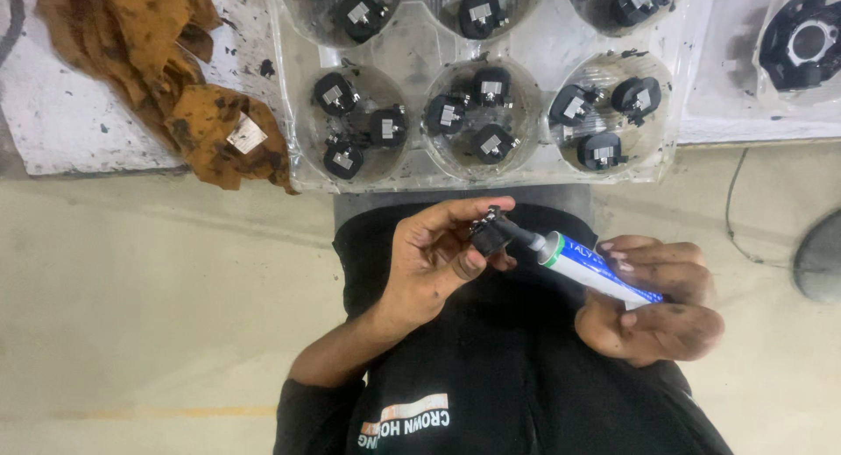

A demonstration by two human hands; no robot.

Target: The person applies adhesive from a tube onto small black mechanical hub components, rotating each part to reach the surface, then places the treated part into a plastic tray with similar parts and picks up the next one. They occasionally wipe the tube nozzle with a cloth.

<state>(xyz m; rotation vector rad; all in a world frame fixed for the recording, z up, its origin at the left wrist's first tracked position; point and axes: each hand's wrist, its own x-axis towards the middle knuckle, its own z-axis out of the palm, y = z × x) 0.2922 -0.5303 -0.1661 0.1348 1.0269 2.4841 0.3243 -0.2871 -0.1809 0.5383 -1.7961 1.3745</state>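
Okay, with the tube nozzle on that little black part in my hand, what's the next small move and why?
Probably a gentle squeeze of the blue and white tube with the right hand. Its black nozzle already meets the small black part pinched in the left hand, so both look lined up. Whether anything has come out yet cannot be seen.

Top tray [692,113] wells cut off by frame edge; tube [596,269] rear hidden in right hand [653,306].
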